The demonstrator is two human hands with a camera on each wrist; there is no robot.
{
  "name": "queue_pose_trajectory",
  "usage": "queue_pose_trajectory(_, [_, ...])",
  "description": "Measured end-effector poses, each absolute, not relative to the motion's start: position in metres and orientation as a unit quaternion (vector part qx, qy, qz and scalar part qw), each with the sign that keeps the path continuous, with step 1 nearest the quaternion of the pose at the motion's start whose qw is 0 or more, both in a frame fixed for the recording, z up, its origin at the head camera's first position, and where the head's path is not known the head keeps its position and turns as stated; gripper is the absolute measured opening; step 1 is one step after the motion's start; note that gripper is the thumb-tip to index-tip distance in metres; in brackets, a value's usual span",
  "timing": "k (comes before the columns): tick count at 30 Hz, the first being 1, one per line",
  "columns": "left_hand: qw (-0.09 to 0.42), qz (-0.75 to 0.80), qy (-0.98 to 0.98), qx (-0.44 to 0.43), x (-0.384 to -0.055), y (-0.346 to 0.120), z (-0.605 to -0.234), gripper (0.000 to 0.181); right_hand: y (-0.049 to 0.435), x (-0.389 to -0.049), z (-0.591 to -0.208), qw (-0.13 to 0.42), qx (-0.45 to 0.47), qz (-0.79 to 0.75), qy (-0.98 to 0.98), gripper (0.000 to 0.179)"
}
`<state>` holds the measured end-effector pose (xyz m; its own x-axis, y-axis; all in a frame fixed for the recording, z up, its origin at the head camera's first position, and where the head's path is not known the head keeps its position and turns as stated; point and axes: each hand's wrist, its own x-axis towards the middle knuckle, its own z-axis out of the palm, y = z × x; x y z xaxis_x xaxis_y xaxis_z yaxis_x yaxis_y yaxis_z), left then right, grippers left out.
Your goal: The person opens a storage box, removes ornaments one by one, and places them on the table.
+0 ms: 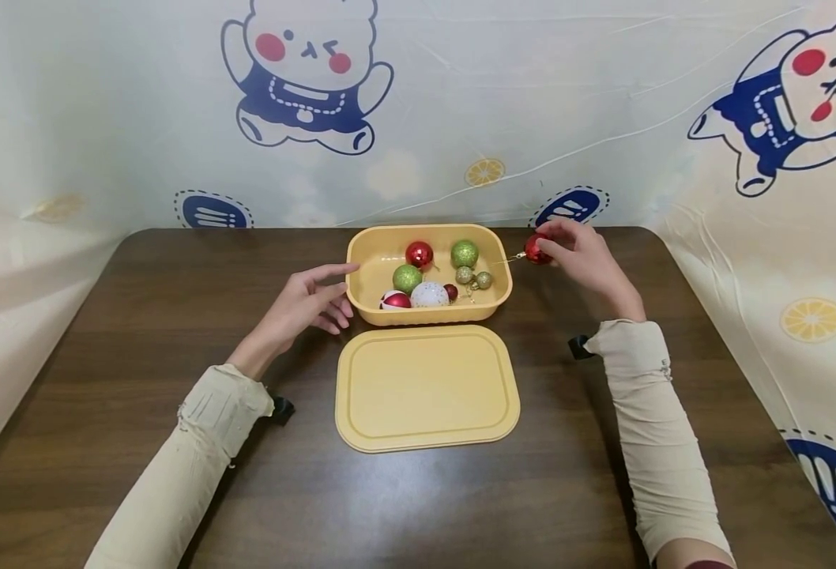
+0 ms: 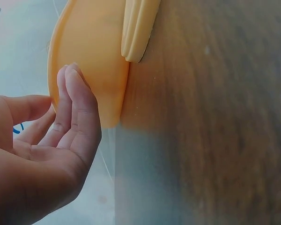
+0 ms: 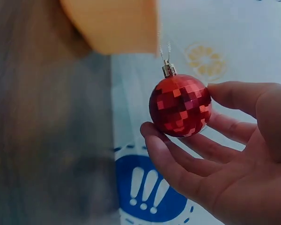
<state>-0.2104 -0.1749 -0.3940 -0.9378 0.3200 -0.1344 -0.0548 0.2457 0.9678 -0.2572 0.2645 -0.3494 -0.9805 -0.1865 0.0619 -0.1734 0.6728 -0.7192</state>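
My right hand (image 1: 587, 259) pinches a shiny red Christmas bauble (image 3: 180, 105) with a mirrored, faceted surface, just right of a yellow plastic box (image 1: 432, 317). The bauble's metal cap and thin hanging string point toward the box. At the box's left end is my left hand (image 1: 303, 307), its fingers loosely bent and fingertips right at the rim and wall. Inside the box lie another red bauble (image 1: 419, 254), green glitter baubles (image 1: 465, 253), a white speckled bauble (image 1: 429, 295), a red-and-white bauble (image 1: 395, 299) and small gold balls (image 1: 483, 280).
A yellow lid (image 1: 428, 389) lies flat on the dark wooden table (image 1: 418, 506), directly in front of the box. Behind the table's far edge hangs a pale cloth (image 1: 432, 103) printed with cartoon figures.
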Motion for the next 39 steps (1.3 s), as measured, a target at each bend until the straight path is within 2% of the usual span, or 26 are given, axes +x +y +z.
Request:
queue_pose_trajectory(16, [0.153, 0.611, 0.771, 0.090, -0.212, -0.175, -0.395, 0.045, 0.275, -0.267, -0.377, 0.061, -0.057, -0.353, 0.932, 0.039])
queue_pose_trajectory(27, [0.155, 0.610, 0.771, 0.090, -0.212, -0.176, -0.395, 0.045, 0.270, -0.272, -0.385, 0.050, -0.085, -0.350, 0.931, 0.038])
queue_pose_trajectory(39, [0.155, 0.612, 0.769, 0.099, -0.211, -0.177, -0.397, 0.045, 0.265, -0.266, -0.378, 0.037, -0.090, -0.351, 0.931, 0.039])
